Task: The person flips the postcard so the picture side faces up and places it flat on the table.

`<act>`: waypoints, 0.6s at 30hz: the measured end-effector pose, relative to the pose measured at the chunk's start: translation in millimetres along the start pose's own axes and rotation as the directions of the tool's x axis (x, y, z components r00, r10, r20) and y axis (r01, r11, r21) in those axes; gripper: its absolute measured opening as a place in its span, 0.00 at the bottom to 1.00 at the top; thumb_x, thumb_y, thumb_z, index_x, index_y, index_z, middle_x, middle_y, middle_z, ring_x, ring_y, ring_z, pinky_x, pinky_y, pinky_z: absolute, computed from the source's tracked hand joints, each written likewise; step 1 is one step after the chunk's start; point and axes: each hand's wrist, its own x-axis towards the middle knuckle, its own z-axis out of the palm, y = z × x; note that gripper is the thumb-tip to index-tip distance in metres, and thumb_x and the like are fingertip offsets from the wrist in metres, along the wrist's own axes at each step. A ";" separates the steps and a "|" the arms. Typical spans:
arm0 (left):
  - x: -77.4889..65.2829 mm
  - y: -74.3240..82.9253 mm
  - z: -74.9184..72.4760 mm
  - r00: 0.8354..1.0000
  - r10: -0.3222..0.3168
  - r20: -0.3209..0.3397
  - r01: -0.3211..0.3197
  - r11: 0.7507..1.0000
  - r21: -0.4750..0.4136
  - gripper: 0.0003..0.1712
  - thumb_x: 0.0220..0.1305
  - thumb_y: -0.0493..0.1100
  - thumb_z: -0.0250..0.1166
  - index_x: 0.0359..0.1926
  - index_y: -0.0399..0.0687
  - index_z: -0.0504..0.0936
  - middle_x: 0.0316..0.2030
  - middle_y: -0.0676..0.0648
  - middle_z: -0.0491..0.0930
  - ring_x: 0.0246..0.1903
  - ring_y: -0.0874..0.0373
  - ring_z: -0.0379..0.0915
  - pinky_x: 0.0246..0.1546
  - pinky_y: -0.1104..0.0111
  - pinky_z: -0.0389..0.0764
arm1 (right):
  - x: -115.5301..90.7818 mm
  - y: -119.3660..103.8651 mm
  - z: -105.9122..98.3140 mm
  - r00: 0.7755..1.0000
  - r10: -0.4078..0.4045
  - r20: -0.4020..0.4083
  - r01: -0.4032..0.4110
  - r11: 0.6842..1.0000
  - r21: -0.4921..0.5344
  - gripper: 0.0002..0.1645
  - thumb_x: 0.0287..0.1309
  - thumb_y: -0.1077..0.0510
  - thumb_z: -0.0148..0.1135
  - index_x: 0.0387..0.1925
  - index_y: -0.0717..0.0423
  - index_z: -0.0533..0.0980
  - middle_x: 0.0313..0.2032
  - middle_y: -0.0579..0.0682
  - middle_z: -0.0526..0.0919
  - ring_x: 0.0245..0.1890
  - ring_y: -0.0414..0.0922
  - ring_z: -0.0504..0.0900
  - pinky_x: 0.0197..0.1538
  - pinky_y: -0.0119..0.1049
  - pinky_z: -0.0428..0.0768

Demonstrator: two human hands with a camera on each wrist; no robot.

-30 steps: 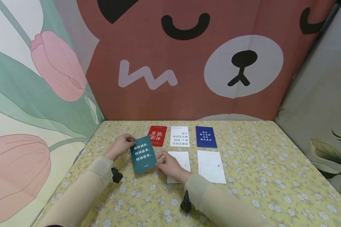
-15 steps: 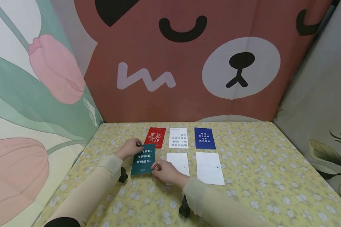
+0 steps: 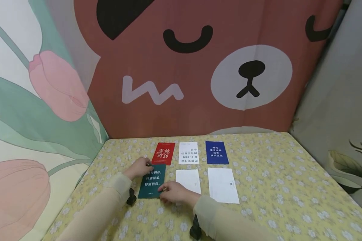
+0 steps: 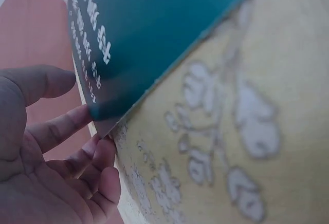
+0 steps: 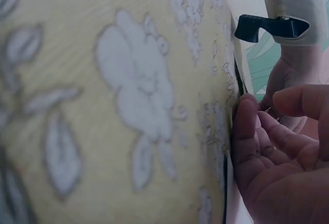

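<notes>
A dark green card [image 3: 152, 182] printed with white characters lies on the flowered cloth, at the left of the front row of cards. My left hand [image 3: 138, 168] is at its far left corner; in the left wrist view the fingertips [image 4: 86, 113] meet the card's edge and the thumb is spread from them. My right hand [image 3: 178, 193] is at the near right edge, thumb apart from the index finger in the right wrist view. It partly covers a white card [image 3: 188, 177]. Behind the green card lies a red card [image 3: 163, 153].
A white card with printed text [image 3: 188, 153] and a blue card [image 3: 217, 152] continue the back row. Another nearly blank white card [image 3: 223, 185] ends the front row. A wall with a bear print [image 3: 196, 117] borders the table's [image 3: 274, 174] far edge.
The green card has come down from a tilted position to the cloth and turned straighter. Both hands have followed it, and their fingers have loosened. The head view has tipped slightly upward.
</notes>
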 end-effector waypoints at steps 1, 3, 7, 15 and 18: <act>-0.5 -0.1 1.8 1.000 -0.011 -0.002 0.011 1.000 0.003 0.12 0.69 0.42 0.67 0.44 0.35 0.85 0.37 0.45 0.82 0.35 0.54 0.78 0.42 0.57 0.84 | -0.6 1.2 0.2 1.000 0.004 0.008 -0.004 1.000 0.007 0.15 0.67 0.63 0.61 0.53 0.63 0.82 0.32 0.50 0.85 0.30 0.43 0.81 0.37 0.36 0.83; 0.2 0.6 3.8 1.000 -0.015 -0.012 0.015 1.000 0.011 0.11 0.69 0.43 0.66 0.43 0.37 0.85 0.36 0.46 0.81 0.34 0.54 0.77 0.40 0.58 0.83 | -1.4 2.0 -1.2 1.000 0.006 0.021 -0.006 1.000 0.020 0.17 0.67 0.63 0.61 0.55 0.63 0.81 0.32 0.50 0.85 0.30 0.43 0.82 0.37 0.38 0.84; -1.5 -0.4 8.7 1.000 -0.011 -0.023 0.011 1.000 0.009 0.10 0.70 0.43 0.65 0.40 0.38 0.85 0.33 0.47 0.81 0.31 0.54 0.75 0.34 0.61 0.80 | -1.4 2.0 -1.9 0.999 0.011 0.040 -0.011 1.000 0.010 0.17 0.69 0.62 0.60 0.56 0.64 0.81 0.32 0.51 0.85 0.30 0.44 0.82 0.38 0.39 0.85; -3.4 2.6 7.5 1.000 -0.008 0.000 0.008 0.999 0.034 0.10 0.71 0.42 0.63 0.39 0.39 0.85 0.31 0.47 0.79 0.30 0.55 0.73 0.31 0.64 0.76 | -0.3 -0.3 -2.7 0.999 0.021 0.039 -0.020 0.999 -0.043 0.17 0.71 0.60 0.60 0.55 0.64 0.82 0.31 0.51 0.85 0.28 0.44 0.82 0.34 0.38 0.83; -4.3 3.3 6.2 1.000 -0.012 0.001 0.012 0.999 0.047 0.11 0.71 0.42 0.63 0.40 0.38 0.85 0.32 0.46 0.79 0.31 0.54 0.73 0.33 0.63 0.77 | 0.4 -1.8 -2.6 0.999 0.008 0.038 -0.005 0.997 -0.083 0.18 0.69 0.60 0.61 0.56 0.64 0.82 0.30 0.51 0.84 0.27 0.43 0.79 0.33 0.36 0.80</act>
